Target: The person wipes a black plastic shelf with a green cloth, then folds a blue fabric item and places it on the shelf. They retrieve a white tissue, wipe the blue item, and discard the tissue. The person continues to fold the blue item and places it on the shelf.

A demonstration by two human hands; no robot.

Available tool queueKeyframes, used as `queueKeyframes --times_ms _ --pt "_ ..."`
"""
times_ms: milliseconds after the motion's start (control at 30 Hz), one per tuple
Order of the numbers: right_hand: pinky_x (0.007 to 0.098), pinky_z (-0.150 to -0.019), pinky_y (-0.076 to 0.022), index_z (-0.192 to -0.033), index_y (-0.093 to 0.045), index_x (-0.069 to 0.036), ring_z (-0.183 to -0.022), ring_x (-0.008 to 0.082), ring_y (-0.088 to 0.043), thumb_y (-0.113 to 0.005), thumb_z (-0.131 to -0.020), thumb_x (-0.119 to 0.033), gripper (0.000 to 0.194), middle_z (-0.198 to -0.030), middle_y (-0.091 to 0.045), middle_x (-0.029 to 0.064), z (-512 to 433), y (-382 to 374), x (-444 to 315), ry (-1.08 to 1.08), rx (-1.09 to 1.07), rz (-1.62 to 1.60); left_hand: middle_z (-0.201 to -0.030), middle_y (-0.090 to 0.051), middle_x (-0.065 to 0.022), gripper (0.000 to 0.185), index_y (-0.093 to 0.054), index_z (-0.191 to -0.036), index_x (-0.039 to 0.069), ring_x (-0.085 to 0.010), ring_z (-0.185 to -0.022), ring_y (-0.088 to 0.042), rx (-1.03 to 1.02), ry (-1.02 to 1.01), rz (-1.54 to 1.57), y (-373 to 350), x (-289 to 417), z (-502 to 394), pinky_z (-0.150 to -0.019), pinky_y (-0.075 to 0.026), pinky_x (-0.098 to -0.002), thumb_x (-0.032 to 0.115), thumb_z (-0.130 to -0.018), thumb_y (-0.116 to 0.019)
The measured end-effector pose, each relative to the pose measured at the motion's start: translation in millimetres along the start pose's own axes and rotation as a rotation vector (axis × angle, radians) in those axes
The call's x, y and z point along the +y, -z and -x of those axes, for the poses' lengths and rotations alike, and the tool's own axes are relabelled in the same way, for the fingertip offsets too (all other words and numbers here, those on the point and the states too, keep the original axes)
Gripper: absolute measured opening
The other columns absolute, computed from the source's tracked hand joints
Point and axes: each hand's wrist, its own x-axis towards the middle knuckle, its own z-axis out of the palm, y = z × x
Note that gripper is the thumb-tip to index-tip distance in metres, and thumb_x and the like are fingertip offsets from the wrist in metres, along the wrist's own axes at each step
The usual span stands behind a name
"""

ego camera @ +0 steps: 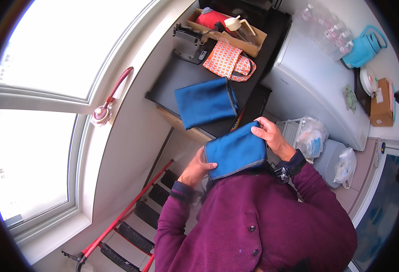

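A folded blue cloth (236, 149) with grey edging is held up in front of my body, between both hands. My left hand (199, 166) grips its left edge, the thumb on top. At the upper right corner my right hand (269, 134) pinches the cloth between thumb and fingers. Just beyond lies another folded blue cloth (206, 102) with dark edging, flat on the black tabletop (165, 85). Past it rests an orange and white patterned fabric bag (225, 61) with dark handles.
A cardboard box (247, 46) holding a jug stands at the back, beside a black metal device (189, 44). To the right is a white fridge (308, 81) with bottles on top, and bagged items on the floor. A red stepladder (128, 210) leans at lower left, below the window.
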Motion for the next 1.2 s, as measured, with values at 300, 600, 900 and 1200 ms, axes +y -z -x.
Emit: queueKeyframes --times_ms 300,600,900,1200 --pt "0.0413 -0.123 -0.0345 -0.158 -0.034 -0.006 -0.141 0.0249 -0.049 -0.076 -0.092 -0.02 0.079 -0.15 -0.051 0.0107 15.9 -0.7 8.2 -0.209 -0.19 -0.112 -0.153 -0.054 -0.0122 0.081 -0.035 -0.16 0.0 -0.026 -0.141 -0.053 -0.008 -0.059 0.172 19.2 14.4 4.0 -0.119 -0.043 -0.041 0.001 -0.09 -0.076" --pt "0.036 -0.116 -0.041 -0.155 -0.037 -0.003 -0.134 0.0187 -0.051 -0.076 -0.093 -0.012 0.073 -0.144 -0.055 0.0092 4.0 -3.0 8.2 -0.08 -0.225 0.004 -0.147 -0.059 -0.0091 0.078 -0.041 -0.157 0.005 -0.0229 -0.128 -0.064 0.03 -0.003 0.034 23.4 3.4 8.5 -0.109 -0.054 -0.0406 -0.001 -0.089 -0.08" --pt "0.039 -0.123 -0.0357 -0.162 -0.03 -0.002 -0.143 0.0224 -0.048 -0.076 -0.086 -0.001 0.089 -0.155 -0.05 0.0092 -33.2 -14.8 -25.7 0.067 -0.22 -0.084 -0.151 -0.054 -0.0138 0.093 -0.032 -0.161 -0.002 -0.0254 -0.134 -0.057 0.064 -0.311 -0.077 34.1 64.3 6.2 -0.11 -0.051 -0.0387 -0.005 -0.082 -0.081" --pt "0.0367 -0.106 -0.0517 -0.16 -0.037 -0.002 -0.121 0.0263 -0.065 -0.082 -0.088 -0.013 0.086 -0.147 -0.056 0.0257 -165.4 -14.8 6.9 0.027 0.335 0.506 -0.155 -0.048 -0.0236 0.092 -0.022 -0.164 0.001 -0.0366 -0.137 -0.053 0.502 -0.27 -0.261 56.7 90.4 -66.4 -0.114 -0.046 -0.0469 0.008 -0.091 -0.077"
